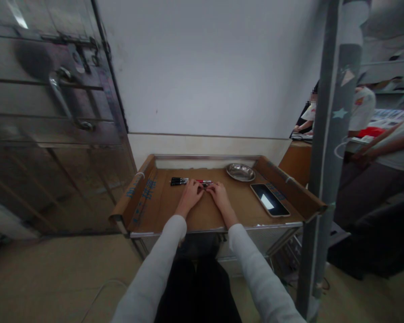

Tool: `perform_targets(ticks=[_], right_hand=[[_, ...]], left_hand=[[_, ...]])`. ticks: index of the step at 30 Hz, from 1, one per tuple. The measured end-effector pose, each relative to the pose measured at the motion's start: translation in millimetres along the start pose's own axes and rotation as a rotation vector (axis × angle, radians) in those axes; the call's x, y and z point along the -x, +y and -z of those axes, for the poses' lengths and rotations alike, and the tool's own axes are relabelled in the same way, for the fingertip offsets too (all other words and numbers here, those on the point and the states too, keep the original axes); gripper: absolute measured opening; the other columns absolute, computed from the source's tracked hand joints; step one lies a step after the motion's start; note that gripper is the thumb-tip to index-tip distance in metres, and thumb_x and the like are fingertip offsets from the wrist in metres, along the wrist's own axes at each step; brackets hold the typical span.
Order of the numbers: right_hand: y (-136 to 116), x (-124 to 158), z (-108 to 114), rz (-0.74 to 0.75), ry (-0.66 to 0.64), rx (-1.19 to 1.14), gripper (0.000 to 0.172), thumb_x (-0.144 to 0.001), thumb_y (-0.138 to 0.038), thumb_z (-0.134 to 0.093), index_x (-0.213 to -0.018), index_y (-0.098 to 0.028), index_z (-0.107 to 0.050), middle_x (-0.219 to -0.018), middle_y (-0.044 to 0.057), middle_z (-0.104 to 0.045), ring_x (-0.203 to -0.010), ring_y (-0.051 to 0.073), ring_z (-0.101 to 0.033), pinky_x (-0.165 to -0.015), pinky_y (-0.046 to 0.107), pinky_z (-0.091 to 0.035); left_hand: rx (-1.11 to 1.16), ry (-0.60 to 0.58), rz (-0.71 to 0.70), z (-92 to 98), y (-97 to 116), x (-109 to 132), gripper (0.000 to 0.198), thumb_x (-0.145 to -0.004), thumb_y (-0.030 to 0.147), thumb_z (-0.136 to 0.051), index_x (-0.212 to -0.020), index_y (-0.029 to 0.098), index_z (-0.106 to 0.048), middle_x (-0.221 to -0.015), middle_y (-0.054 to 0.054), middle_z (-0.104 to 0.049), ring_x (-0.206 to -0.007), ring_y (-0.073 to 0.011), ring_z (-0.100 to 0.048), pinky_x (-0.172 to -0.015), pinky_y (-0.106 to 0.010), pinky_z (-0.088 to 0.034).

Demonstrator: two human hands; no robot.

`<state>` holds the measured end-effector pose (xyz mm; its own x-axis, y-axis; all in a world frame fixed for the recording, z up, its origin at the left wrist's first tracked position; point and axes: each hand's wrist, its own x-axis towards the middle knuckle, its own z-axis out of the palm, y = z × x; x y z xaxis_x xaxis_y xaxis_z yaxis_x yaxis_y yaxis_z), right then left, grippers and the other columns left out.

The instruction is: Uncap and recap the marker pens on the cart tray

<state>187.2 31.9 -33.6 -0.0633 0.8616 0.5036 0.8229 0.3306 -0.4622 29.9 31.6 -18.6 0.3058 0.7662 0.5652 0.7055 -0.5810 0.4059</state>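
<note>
My left hand (191,194) and my right hand (218,193) rest side by side on a cardboard-lined tray table (161,211), fingers curled together where they meet. Between the fingertips they pinch a small pen-like thing with a red part (204,182). Just left of it lies a short row of black pens (179,181). What exactly the fingers grip is too small to make out.
A shallow steel dish (240,172) sits at the tray's back right. A phone with a lit screen (269,199) lies at the right. A metal door with handle (62,96) stands left, a grey pole (326,179) right. Other people sit beyond the pole.
</note>
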Motion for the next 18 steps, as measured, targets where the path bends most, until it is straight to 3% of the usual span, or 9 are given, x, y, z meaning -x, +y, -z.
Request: perform_targets(ticks=[6,14,18], right_hand=[[5.7,-2.3,-1.2,-0.047,0.0,-0.125,0.019,-0.081,-0.014,-0.052,-0.085,-0.019,-0.07,-0.089,0.007,-0.063,-0.083,0.019,-0.057,-0.08,0.034,-0.044],[0.8,-6.2,-1.3,-0.035,0.06,-0.07,0.021,-0.081,-0.008,-0.046,-0.092,-0.015,-0.063,-0.097,0.01,-0.059,-0.088,0.019,-0.055,-0.083,0.032,-0.044],[1.0,-6.0,-1.3,-0.034,0.153,-0.121,0.014,-0.083,-0.014,-0.048,-0.088,-0.017,-0.061,-0.093,0.008,-0.056,-0.083,0.019,-0.055,-0.079,0.032,-0.046]], left_hand=[[-0.096,-0.029,0.048,-0.2,-1.3,-3.9,0.007,-0.081,0.016,-0.055,-0.086,0.018,-0.06,-0.094,-0.006,-0.052,-0.095,-0.02,-0.049,-0.09,-0.036,-0.041],[-0.242,0.017,0.094,3.1,4.6,-7.9,0.011,-0.084,0.016,-0.05,-0.09,0.017,-0.058,-0.098,-0.008,-0.053,-0.095,-0.0217,-0.049,-0.087,-0.035,-0.04],[-0.357,0.127,0.319,11.5,9.1,-4.3,0.016,-0.086,0.017,-0.044,-0.094,0.015,-0.058,-0.098,-0.01,-0.056,-0.096,-0.0238,-0.049,-0.084,-0.036,-0.039]])
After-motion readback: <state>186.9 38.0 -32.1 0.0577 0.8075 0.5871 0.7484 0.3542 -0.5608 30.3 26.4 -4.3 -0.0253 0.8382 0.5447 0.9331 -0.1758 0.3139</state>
